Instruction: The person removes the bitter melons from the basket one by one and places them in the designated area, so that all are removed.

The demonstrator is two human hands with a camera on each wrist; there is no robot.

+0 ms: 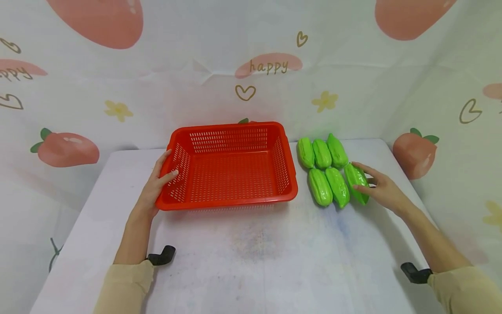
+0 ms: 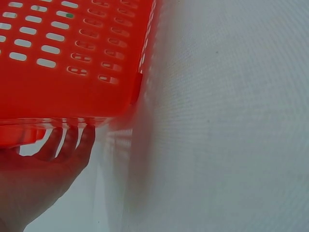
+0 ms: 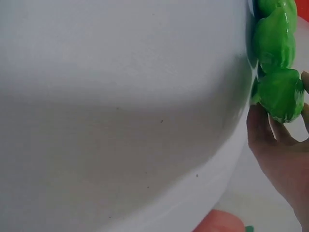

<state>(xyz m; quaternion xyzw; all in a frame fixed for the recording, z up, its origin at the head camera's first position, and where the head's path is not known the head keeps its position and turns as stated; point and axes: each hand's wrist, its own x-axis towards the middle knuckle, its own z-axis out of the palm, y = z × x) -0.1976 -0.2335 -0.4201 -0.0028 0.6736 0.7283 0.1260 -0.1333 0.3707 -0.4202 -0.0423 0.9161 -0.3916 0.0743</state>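
Note:
On the left, my left hand (image 1: 150, 194) grips the left rim of a red plastic basket (image 1: 231, 203); its thumb hooks over the rim, and its other fingers lie against the outside wall. The left wrist view shows those fingertips (image 2: 87, 135) beside the basket's slotted side (image 2: 63, 92). My right hand (image 1: 386, 192) holds a glossy green star fruit (image 1: 354, 174) at the right end of the front row, thumb on the near side and fingers around the far side. In the right wrist view this star fruit (image 3: 280, 94) sits between the fingers, close to its neighbour (image 3: 274, 41).
Two more star fruit, one of them the left one (image 1: 320, 187), lie in the front row. Behind them are three others, including the middle one (image 1: 322, 154). A white table (image 1: 251, 261) lies beneath everything, with a printed curtain (image 1: 188, 87) along its back and sides.

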